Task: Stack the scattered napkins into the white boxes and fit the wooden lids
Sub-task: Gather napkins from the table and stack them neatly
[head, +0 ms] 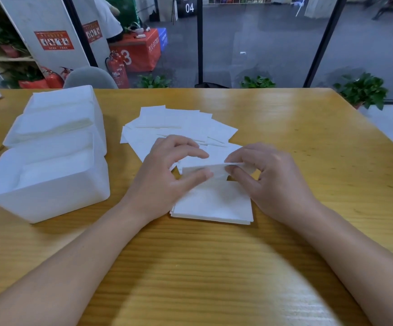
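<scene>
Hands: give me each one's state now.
Left hand: pinching the thin white paper napkin.
Right hand: pinching the same napkin's other end.

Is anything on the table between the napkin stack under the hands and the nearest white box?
Nothing visible. The stack lies under both hands, the left hand and right hand pinching a napkin above it. Only bare table separates it from the nearest white box, which is open-topped; no lid shows.

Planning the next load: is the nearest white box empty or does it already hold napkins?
Partly filled. The nearest white box has no lid, and a low stack of napkins sits well below its rim.
</scene>
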`<state>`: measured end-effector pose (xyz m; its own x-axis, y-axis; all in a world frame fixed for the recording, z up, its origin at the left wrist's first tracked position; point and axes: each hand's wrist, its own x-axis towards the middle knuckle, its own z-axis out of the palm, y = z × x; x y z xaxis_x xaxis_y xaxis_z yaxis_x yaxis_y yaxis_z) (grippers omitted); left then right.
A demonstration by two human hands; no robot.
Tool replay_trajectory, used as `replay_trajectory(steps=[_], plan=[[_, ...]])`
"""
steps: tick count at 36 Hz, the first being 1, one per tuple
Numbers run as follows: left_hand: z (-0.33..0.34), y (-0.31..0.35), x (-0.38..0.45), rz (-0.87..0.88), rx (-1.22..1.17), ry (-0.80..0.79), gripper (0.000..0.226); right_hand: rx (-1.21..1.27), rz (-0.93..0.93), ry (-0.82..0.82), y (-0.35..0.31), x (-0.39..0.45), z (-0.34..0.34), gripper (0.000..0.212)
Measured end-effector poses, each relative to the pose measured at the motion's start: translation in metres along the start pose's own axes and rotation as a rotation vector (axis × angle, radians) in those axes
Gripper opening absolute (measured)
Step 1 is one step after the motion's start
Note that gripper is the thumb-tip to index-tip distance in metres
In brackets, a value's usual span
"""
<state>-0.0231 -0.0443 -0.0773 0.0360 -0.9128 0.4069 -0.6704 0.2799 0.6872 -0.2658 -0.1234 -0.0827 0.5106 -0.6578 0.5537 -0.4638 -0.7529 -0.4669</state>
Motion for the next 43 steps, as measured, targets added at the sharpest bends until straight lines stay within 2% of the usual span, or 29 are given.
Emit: replay_trajectory(steps=[3,9,13,15,17,21,25,30,34,38,43], plan=[[0.000,-0.002,0.001,0.058,-0.029,0.048,0.005,0.034,0.018,0.004,-0.004,-0.001,0.000,0.007],[-0.002,-0.004,0.002,-0.003,-0.208,0.124,0.009,0.181,0.114,0.102,-0.010,0.001,-0.009,0.011],[-0.007,0.001,0.004,-0.078,-0.308,0.133,0.009,0.419,0.272,0.063,-0.014,0.004,-0.016,0.008],[-0.011,0.001,0.005,-0.132,-0.328,0.069,0.011,0.511,0.363,0.007,-0.014,0.006,-0.020,0.008],[-0.015,0.000,0.006,-0.195,-0.298,-0.028,0.018,0.534,0.456,-0.114,-0.010,0.007,-0.024,0.018],[-0.014,-0.001,0.006,-0.259,-0.142,-0.161,0.024,0.396,0.532,-0.370,-0.002,0.006,-0.026,0.029],[-0.011,-0.005,0.004,-0.259,-0.027,-0.241,0.027,0.349,0.543,-0.453,-0.001,0.005,-0.025,0.027],[-0.011,-0.010,0.003,-0.231,0.044,-0.275,0.024,0.282,0.504,-0.452,0.001,0.005,-0.021,0.028],[-0.012,-0.012,0.003,-0.213,0.108,-0.248,0.019,0.205,0.474,-0.342,0.006,0.003,-0.017,0.027],[-0.014,-0.013,0.004,-0.194,0.102,-0.176,0.006,0.052,0.339,-0.239,0.008,0.003,-0.015,0.017],[-0.010,-0.011,0.003,-0.159,0.079,-0.171,0.014,-0.029,0.216,-0.339,0.011,0.001,-0.012,0.009]])
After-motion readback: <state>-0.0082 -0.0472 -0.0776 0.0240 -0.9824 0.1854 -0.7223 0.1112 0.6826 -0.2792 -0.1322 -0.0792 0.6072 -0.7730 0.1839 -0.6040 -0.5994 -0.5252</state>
